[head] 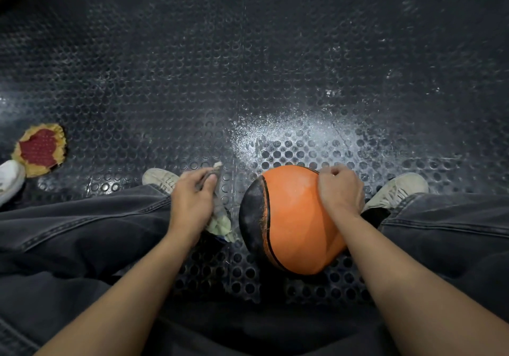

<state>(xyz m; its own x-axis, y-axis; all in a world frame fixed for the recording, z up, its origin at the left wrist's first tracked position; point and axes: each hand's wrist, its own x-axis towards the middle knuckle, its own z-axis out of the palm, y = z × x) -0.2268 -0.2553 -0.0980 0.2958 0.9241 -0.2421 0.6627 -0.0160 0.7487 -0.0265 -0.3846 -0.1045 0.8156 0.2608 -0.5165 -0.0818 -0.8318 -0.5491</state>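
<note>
basketball (pixel 292 218): orange and black, on the studded rubber floor (pixel 248 80), between the shoes.
left hand (pixel 192 198): grips a rag (pixel 220 223), just beside the basketball.
right hand (pixel 340 187): fingers curled, resting on its top; whether it holds something, i cannot tell.
handling: probably light, dusty and quick to roll; steady it from above.

Studded black floor (pixel 165 80) bears orange ball (pixel 292 218), red-yellow pad (pixel 38 149), white dust (pixel 289 132).

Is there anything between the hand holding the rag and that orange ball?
Nothing visible does. The left hand holds the pale crumpled cloth beside the orange and black rubber ball; only a narrow strip of black studded floor mat lies between them. The right hand rests on the ball.
</note>
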